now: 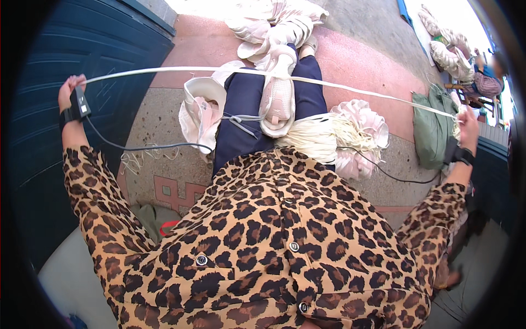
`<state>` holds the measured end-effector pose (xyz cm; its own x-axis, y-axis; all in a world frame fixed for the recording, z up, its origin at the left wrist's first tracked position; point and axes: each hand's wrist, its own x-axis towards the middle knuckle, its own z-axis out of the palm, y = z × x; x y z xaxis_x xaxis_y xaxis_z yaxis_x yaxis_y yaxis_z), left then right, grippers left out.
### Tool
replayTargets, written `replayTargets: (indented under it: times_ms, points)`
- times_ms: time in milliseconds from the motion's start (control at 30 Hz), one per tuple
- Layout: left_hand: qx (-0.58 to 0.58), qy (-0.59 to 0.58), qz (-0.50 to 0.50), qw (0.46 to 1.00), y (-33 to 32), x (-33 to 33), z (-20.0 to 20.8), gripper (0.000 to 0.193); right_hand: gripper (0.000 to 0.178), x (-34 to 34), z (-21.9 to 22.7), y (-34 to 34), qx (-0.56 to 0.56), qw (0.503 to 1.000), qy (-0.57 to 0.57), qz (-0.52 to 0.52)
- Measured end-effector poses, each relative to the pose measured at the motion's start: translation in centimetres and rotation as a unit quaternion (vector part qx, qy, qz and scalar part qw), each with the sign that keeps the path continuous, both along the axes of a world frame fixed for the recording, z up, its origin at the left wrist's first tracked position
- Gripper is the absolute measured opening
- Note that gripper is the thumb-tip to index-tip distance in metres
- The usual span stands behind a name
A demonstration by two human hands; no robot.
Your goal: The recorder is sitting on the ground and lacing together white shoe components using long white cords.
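My arms are spread wide, with a long cream shoelace stretched between them. Its left end is pinched in my left hand, out by the dark blue door. The other end is gripped by my right hand, far to the right. Midway, the lace crosses the front of a pale pink and white shoe upper lying on my lap; I cannot tell which eyelets it runs through. A thick bundle of cream laces rests across my right thigh. A grey cord is tied around my left thigh.
Pale shoe uppers lie in a pile beside my left leg, a pile beside my right, and a strung heap ahead. A green sack stands at right. Another person sits farther off. The blue door flanks my left.
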<state>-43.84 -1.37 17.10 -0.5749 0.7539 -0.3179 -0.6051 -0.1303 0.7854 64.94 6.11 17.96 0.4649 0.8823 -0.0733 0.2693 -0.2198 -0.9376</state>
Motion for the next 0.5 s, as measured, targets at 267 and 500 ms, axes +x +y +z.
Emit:
replayTargets:
  times_ms: [267,500]
  points:
    - [-0.256,-0.058,-0.35,0.899,2.6,25.0,-8.1,0.02,0.021,-38.1,-13.1,-6.2,-0.077,0.876,-0.008,0.477]
    - [-0.241,0.25,-0.541,0.766,0.4,41.6,-10.3,0.019,0.021,-43.5,-16.1,-5.4,-0.04,0.834,-0.324,0.444]
